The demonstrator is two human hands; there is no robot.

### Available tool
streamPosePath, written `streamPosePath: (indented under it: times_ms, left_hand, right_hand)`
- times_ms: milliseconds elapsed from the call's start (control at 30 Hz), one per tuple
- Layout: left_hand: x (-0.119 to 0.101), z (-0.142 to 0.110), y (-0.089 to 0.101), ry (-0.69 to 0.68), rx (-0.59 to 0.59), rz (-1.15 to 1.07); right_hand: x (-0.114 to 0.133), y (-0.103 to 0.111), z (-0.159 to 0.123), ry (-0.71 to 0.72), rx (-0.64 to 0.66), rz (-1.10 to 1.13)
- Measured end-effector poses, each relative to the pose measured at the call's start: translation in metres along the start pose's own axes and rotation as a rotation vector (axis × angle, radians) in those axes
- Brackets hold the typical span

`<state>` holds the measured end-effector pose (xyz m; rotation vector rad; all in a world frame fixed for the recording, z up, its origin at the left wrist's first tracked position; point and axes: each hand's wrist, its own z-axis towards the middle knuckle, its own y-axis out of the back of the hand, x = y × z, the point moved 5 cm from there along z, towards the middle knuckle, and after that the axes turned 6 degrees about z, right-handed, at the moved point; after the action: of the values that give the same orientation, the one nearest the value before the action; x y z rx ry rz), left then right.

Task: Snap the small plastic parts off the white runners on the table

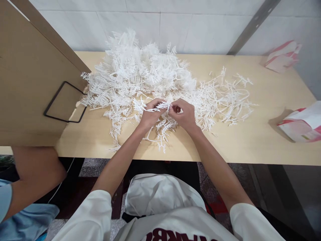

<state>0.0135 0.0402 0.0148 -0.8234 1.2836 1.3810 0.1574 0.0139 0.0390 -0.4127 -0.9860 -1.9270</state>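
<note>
Between my two hands is a white branched plastic sprig with many thin tips. My left hand is closed around its stem side, and part of it sticks out past the fingers to the left. The thumb and forefinger of my right hand pinch together at the sprig's right end; what exactly they grip there is too small to make out. Behind and around both hands spreads a large heap of similar white sprigs. A few loose sprigs lie on the table just below my hands.
A tall cardboard panel stands at the left, with a black wire frame against it. More white branched pieces trail rightward on the wooden table. Red-and-white paper bags stand at the right. Another person's arm is at lower left.
</note>
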Motion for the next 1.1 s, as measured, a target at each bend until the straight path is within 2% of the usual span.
streamPosePath:
  times_ms: [100, 300, 467, 567, 633, 767, 867, 1000, 1100]
  left_hand:
    - [-0.002, -0.004, -0.001, -0.007, -0.027, 0.103]
    - [-0.005, -0.011, -0.002, -0.067, -0.055, 0.191]
    - [-0.002, -0.006, 0.012, -0.029, -0.223, 0.17]
    - [-0.002, -0.002, 0.019, 0.014, -0.25, 0.129]
    - [-0.004, 0.0, 0.019, 0.016, -0.222, 0.115]
    - [-0.006, -0.001, 0.011, -0.01, -0.089, 0.116]
    - [-0.004, -0.003, 0.006, -0.007, -0.012, 0.056]
    - [0.0, -0.003, 0.003, 0.013, 0.053, 0.033]
    - [0.0, -0.002, 0.003, -0.063, 0.047, 0.1]
  right_hand:
    - [0.0, -0.003, -0.001, 0.038, 0.026, -0.071]
    - [-0.002, -0.008, -0.005, 0.021, 0.079, -0.184]
    - [0.003, -0.004, -0.008, 0.046, -0.035, -0.219]
    - [0.005, -0.001, -0.007, 0.037, -0.064, -0.169]
    - [0.005, -0.002, -0.006, 0.013, -0.027, -0.153]
    - [-0.001, -0.004, -0.004, -0.04, 0.057, -0.046]
    - [-0.001, -0.007, -0.005, 0.02, 0.09, 0.022]
    - [-0.002, -0.005, -0.006, 0.089, 0.053, -0.011]
    - [-0.004, -0.002, -0.005, 0.07, -0.003, -0.042]
